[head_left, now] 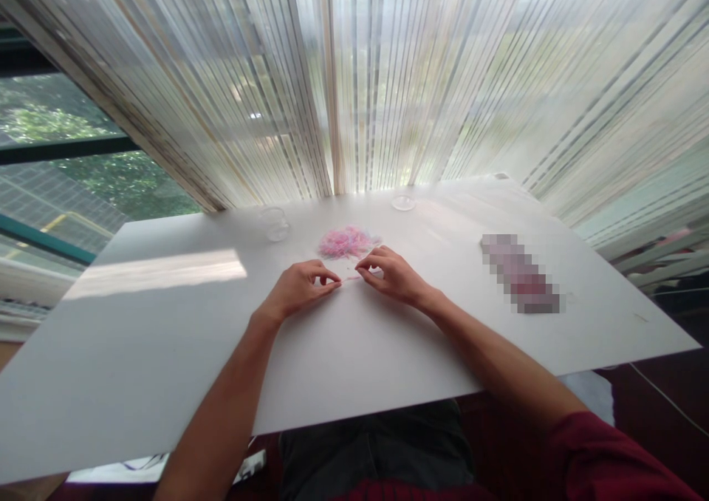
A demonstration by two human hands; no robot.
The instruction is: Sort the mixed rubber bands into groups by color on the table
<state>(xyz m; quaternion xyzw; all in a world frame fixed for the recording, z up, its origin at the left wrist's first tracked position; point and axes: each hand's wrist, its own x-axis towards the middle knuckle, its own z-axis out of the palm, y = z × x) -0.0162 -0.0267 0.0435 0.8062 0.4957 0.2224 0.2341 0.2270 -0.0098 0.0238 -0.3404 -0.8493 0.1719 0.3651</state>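
Observation:
My left hand has its thumb and forefinger pinched together on one end of a thin pale string. Facing it, my right hand pinches the same string, and a short pinkish stretch shows close to its fingertips. Just beyond both hands lies a loose pile of small pink and pale bits on the white table. The bits are too small to tell what they are. A few stray ones rest between the pile and my fingers.
A clear round container stands behind my left hand. Farther right lies a clear shallow lid or dish. A blurred-out oblong object rests at the right. Striped sheer curtains hang along the table's back edge.

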